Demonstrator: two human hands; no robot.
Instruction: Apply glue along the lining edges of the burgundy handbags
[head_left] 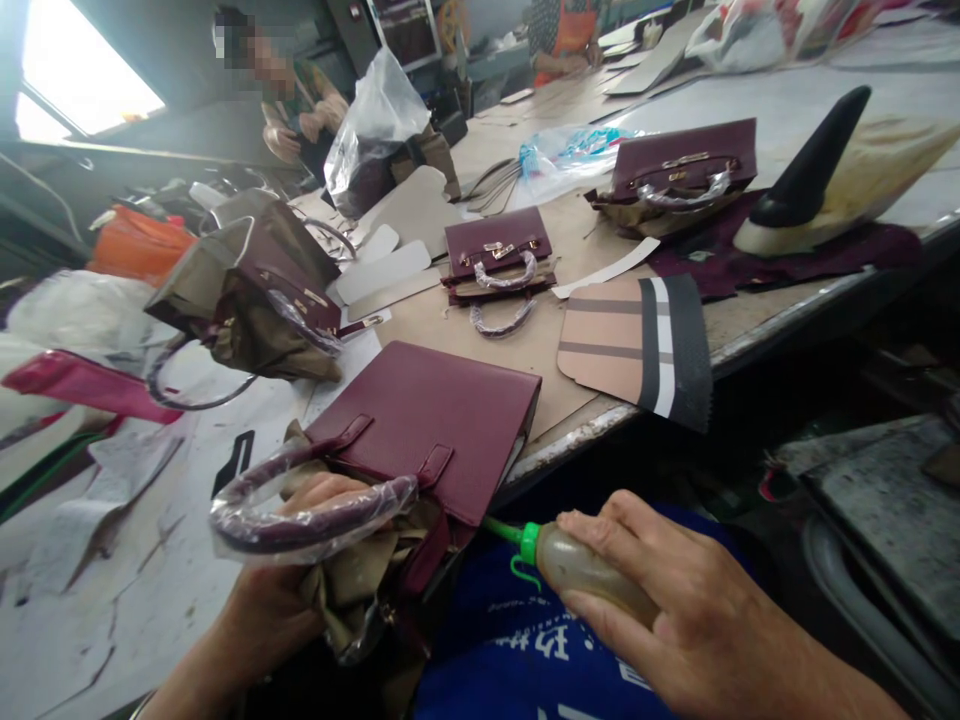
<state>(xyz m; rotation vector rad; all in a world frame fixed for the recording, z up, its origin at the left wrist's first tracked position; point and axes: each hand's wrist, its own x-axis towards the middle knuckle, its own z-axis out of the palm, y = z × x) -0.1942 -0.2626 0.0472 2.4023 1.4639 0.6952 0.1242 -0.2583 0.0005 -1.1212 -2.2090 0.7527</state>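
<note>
My left hand (281,590) is closed on a maroon handbag (427,415) near its plastic-wrapped handle (315,520); the handle and crumpled tan lining hide most of its fingers. The bag lies tilted at the table's edge, its flat panel facing up. My right hand (660,590) wraps round a squeeze bottle (589,570) of cloudy yellowish liquid with a green cap. The bottle's green nozzle points left and touches or nearly touches the bag's lower right corner; I cannot tell which. A blue apron (495,650) with white print shows beneath.
More maroon handbags (502,240) (686,160) (270,270) lie on the table. A striped panel (630,345) overhangs its front edge. At right stand a black cone-shaped object (814,165) and a pale container (885,180). Two people (300,110) (562,45) are farther back.
</note>
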